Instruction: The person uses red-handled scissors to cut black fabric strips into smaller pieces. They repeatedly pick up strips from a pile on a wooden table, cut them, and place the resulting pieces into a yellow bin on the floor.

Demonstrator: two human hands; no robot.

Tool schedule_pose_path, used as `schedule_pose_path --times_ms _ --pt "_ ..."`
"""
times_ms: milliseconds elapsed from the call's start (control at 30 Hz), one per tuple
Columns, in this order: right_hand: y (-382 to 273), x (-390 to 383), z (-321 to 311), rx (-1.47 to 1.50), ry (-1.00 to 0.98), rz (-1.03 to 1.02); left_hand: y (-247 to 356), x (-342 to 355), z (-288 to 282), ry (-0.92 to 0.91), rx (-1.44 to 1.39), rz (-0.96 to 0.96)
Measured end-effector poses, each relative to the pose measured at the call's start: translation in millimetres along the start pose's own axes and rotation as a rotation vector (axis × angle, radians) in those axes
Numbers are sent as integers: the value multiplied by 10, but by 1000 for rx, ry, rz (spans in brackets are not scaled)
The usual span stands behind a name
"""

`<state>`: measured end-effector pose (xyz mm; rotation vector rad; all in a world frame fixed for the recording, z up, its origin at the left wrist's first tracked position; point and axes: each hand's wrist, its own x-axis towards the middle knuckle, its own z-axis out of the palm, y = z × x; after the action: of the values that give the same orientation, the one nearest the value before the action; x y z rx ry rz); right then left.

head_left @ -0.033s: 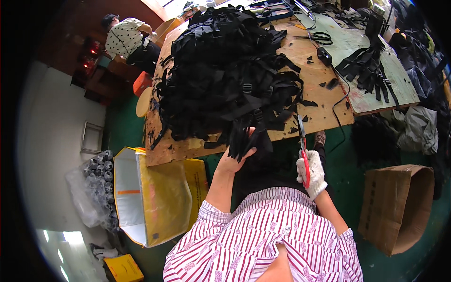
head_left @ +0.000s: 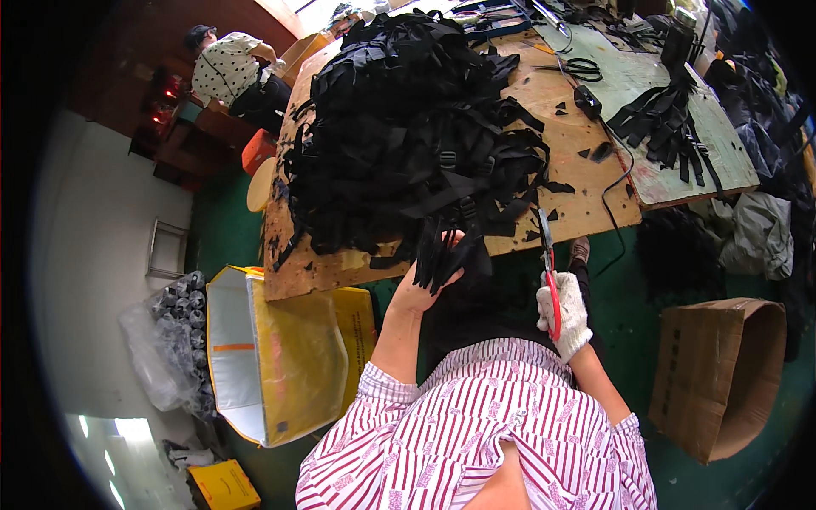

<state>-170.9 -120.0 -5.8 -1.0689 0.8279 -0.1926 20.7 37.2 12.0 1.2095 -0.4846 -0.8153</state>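
My bare left hand [head_left: 418, 291] is closed round a bunch of black webbing straps [head_left: 437, 257] at the table's near edge, the strap ends hanging past my fingers. Behind it rises a large heap of black straps [head_left: 391, 144], some with black plastic buckles [head_left: 447, 159]. In a white knitted glove, my right hand [head_left: 571, 316] grips red-handled scissors [head_left: 551, 297]. Their blades point away from me, toward the heap's right side, apart from the straps in my left hand.
The heap covers much of the wooden table [head_left: 586, 200]. Black-handled scissors [head_left: 581, 68], a corded device [head_left: 586, 102] and more straps [head_left: 671, 127] lie at the right. A yellow insulated bag [head_left: 297, 374] stands left, a cardboard box [head_left: 693, 374] right. Another person [head_left: 228, 72] works far left.
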Motion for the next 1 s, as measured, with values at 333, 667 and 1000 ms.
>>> schedule_pose_path --times_ms 333,667,1000 --pt "87 13 -52 12 4 -58 247 538 150 103 787 281" --pt "174 -31 -95 24 10 -48 -149 1078 -51 290 1506 419" --pt "251 -20 -77 4 -36 -80 73 958 -251 654 1018 599"
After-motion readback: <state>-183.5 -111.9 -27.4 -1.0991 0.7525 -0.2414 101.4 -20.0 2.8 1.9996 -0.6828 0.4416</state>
